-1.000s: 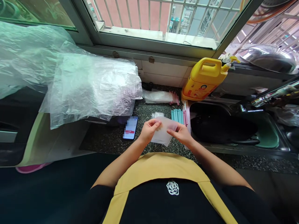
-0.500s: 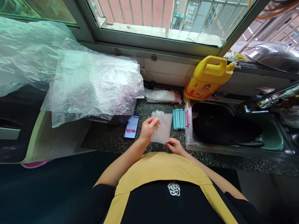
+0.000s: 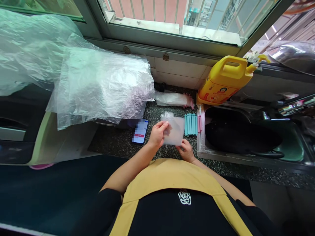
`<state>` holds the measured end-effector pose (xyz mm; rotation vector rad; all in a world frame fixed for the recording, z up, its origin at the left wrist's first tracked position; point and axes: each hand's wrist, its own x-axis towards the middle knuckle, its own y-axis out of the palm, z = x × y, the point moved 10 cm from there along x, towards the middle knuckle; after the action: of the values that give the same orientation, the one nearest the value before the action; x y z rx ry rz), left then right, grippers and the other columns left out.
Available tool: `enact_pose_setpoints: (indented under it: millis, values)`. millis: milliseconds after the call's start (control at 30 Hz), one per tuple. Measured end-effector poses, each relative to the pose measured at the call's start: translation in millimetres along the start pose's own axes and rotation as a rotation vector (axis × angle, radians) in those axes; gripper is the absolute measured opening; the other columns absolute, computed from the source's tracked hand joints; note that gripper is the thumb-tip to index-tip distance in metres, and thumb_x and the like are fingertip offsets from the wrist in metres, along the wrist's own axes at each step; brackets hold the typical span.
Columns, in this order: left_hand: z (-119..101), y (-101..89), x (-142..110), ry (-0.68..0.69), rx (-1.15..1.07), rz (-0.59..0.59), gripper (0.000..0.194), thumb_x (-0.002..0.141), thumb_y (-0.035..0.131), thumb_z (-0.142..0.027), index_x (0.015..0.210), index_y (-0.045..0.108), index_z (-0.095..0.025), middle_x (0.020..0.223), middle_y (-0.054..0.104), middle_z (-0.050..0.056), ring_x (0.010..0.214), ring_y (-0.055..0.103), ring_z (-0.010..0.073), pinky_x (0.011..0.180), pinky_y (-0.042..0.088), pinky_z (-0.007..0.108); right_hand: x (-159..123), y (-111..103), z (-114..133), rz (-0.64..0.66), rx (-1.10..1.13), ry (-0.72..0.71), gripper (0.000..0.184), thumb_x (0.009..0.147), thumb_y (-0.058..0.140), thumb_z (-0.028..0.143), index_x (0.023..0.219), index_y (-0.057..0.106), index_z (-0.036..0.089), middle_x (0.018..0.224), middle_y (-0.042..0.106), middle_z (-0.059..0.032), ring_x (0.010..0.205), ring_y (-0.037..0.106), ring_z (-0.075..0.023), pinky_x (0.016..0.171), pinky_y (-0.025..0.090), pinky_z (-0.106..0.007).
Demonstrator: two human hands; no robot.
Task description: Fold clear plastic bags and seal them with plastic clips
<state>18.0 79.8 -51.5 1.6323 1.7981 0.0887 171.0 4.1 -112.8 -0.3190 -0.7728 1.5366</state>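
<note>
Pinching translucent bag (image 3: 176,131) with left hand (image 3: 157,134); touching near right corner with right hand (image 3: 186,151), cannot tell if gripping. Seemingly straightening bag; needing light, even hold.

On the worktop (image 3: 154,114), the phone (image 3: 140,131) lies left of the sheet (image 3: 176,131), clips (image 3: 191,124) right, a packet (image 3: 171,99) behind. Farther right, the sink (image 3: 201,146) holds a pan (image 3: 238,137); a jug (image 3: 219,85) stands behind the sink's left end.
</note>
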Motion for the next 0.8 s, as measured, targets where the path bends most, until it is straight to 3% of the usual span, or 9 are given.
enact_pose_setpoints:
  millis: [167,267,433,500,567,667,733,800]
  values:
    - [4.5,-6.3,2.7,0.024,-0.002,-0.027,0.032,0.043,0.082,-0.036,0.058,0.064,-0.014,0.055,0.065,-0.001,0.048,0.052,0.0066,0.052,0.040,0.019,-5.4,7.8,-2.5,0.067,0.039,-0.043,0.023,0.088,0.046,0.029,0.073,0.061,0.022,0.078,0.057,-0.0061,0.075,0.055,-0.0173,0.067,0.047,-0.030]
    - [14.0,-7.8,0.6,-0.019,0.028,0.004,0.034,0.041,0.082,-0.039,0.056,0.064,-0.014,0.054,0.064,-0.001,0.050,0.052,0.0074,0.053,0.041,0.020,-3.6,1.5,-1.1,0.109,0.074,-0.024,0.019,0.084,0.053,0.037,0.076,0.062,0.022,0.081,0.059,-0.0061,0.074,0.055,-0.0175,0.064,0.047,-0.030]
    - [25.9,-7.2,-1.7,-0.029,0.174,0.069,0.040,0.046,0.080,-0.047,0.061,0.064,-0.014,0.057,0.062,-0.001,0.051,0.051,0.0087,0.054,0.041,0.022,41.6,-40.7,9.9,-0.003,0.317,0.188,0.047,0.076,0.059,0.054,0.109,0.057,0.020,0.095,0.062,-0.0078,0.073,0.054,-0.0171,0.063,0.046,-0.030]
    - [29.1,-7.0,2.6,0.010,0.289,0.143,0.040,0.056,0.074,-0.052,0.065,0.063,-0.014,0.061,0.063,0.000,0.056,0.053,0.0110,0.058,0.044,0.024,64.9,-46.3,25.2,0.032,0.383,0.206,0.042,0.074,0.062,0.053,0.099,0.061,0.019,0.087,0.063,-0.0059,0.072,0.054,-0.0164,0.064,0.045,-0.029]
    - [24.1,-18.6,11.1,0.134,0.483,0.148,0.039,0.071,0.062,-0.054,0.071,0.063,-0.015,0.070,0.065,0.004,0.067,0.058,0.0155,0.067,0.048,0.028,82.5,-49.8,37.3,0.043,0.363,0.219,0.030,0.075,0.062,0.048,0.077,0.064,0.018,0.072,0.059,-0.0027,0.065,0.051,-0.0143,0.061,0.042,-0.027]
    - [3.3,-60.0,23.0,0.387,0.953,-0.105,0.029,0.083,0.052,-0.042,0.087,0.062,-0.015,0.105,0.065,0.014,0.103,0.058,0.0257,0.094,0.043,0.042,95.2,-51.5,46.8,0.021,0.343,0.233,0.027,0.076,0.061,0.043,0.064,0.060,0.018,0.062,0.053,0.0001,0.058,0.046,-0.0117,0.056,0.036,-0.026]
    - [2.4,-85.2,29.7,0.387,1.232,-0.249,0.026,0.081,0.056,-0.033,0.096,0.061,-0.012,0.127,0.054,0.021,0.121,0.049,0.0333,0.106,0.030,0.053,97.3,-48.6,49.9,0.031,0.358,0.237,0.026,0.075,0.061,0.042,0.064,0.060,0.018,0.060,0.052,0.0009,0.056,0.044,-0.0108,0.054,0.034,-0.025]
    - [7.6,-95.6,34.2,0.359,1.359,-0.268,0.028,0.080,0.058,-0.030,0.100,0.060,-0.011,0.134,0.048,0.024,0.128,0.042,0.0364,0.109,0.020,0.058,97.4,-46.0,52.0,0.048,0.379,0.242,0.027,0.074,0.061,0.043,0.063,0.059,0.018,0.059,0.050,0.0015,0.055,0.042,-0.0102,0.052,0.033,-0.025]
